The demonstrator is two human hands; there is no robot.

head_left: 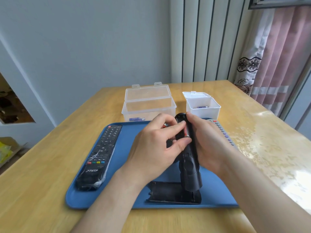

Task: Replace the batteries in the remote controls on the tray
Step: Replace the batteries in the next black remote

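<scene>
Over the blue tray (127,143), my right hand (208,142) grips a black remote (189,165) with its back up and battery bay uncovered. A red battery (186,132) lies in the bay, pinched between the thumb and forefinger of my left hand (156,145). A second red battery (165,125) shows partly behind my left fingers. The black battery cover (173,193) lies on the tray near its front edge. A wrapped black remote (99,157) lies at the tray's left. A grey remote (222,132) lies at the tray's right, partly hidden by my right hand.
Behind the tray stand two open plastic boxes: a clear one (148,105) holding a blue battery (136,118), and a smaller white one (202,106) with another blue battery (202,107). The wooden table (260,148) extends to the right, near a curtain (277,64).
</scene>
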